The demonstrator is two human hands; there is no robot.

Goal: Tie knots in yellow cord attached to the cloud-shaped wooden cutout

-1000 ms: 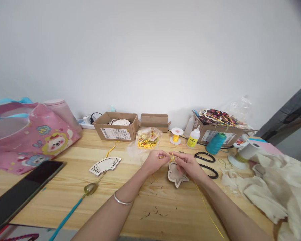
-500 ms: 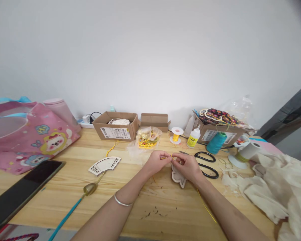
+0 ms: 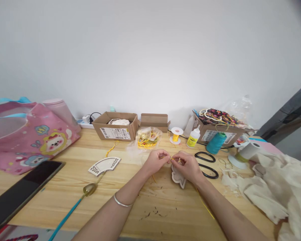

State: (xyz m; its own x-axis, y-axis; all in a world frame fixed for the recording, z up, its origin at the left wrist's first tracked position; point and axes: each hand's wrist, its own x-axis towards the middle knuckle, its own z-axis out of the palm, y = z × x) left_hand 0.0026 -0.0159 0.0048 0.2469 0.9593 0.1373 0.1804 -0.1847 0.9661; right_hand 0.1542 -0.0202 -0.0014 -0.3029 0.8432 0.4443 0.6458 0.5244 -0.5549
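My left hand [image 3: 156, 162] pinches a yellow cord between thumb and forefinger. Close against it, my right hand [image 3: 188, 165] is closed on the same yellow cord [image 3: 204, 205], whose tail runs under my right forearm toward the table's front. A pale wooden cutout [image 3: 177, 178] with a scalloped edge lies below my right hand, which partly covers it. Just right of that hand, black-handled scissors [image 3: 208, 171] rest on the wood, their blades hidden. To the left lies a fan-shaped wooden piece [image 3: 104, 165] with a yellow cord at its top and a teal tassel [image 3: 66, 219] below.
Along the wall stand a cardboard box [image 3: 115, 132], a bag of yellow cords [image 3: 148, 139], a spool [image 3: 176, 135], a glue bottle [image 3: 193, 137], teal thread [image 3: 216, 143] and a filled box [image 3: 219, 132]. A phone [image 3: 22, 194] and pink bag [image 3: 40, 134] lie left; cream cloth [image 3: 271, 190] right.
My fingertips have shifted slightly at the cord, the left hand a little left and down. The cord's tail has drawn in slightly. The wooden cutout stays in place.
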